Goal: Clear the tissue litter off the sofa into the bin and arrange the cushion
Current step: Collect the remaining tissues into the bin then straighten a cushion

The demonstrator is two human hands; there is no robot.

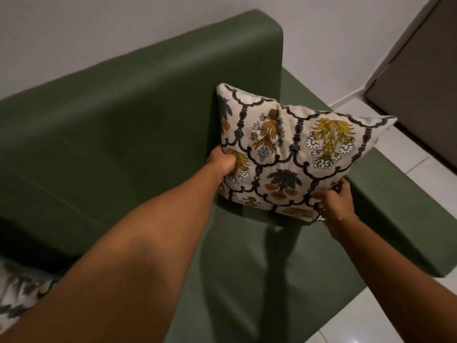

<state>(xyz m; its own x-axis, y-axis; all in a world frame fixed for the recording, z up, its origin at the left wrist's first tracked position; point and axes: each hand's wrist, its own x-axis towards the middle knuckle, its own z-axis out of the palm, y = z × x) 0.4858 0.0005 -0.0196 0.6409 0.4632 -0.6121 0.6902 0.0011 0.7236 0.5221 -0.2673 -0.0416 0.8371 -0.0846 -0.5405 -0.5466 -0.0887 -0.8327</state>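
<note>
The person holds the patterned cushion (291,154) with both hands in the corner of the green sofa (123,115), where the backrest meets the armrest (400,219). The left hand (222,162) is closed on the cushion's left edge, close to the backrest. The right hand (333,201) pinches the lower right corner, beside the armrest. The cushion stands tilted, its lower edge on or just above the seat and its top leaning toward the backrest. It lies straight ahead between the two hands, so both can press it upright. No tissue or bin is visible. Another patterned cushion (19,290) shows on the seat's far left.
</note>
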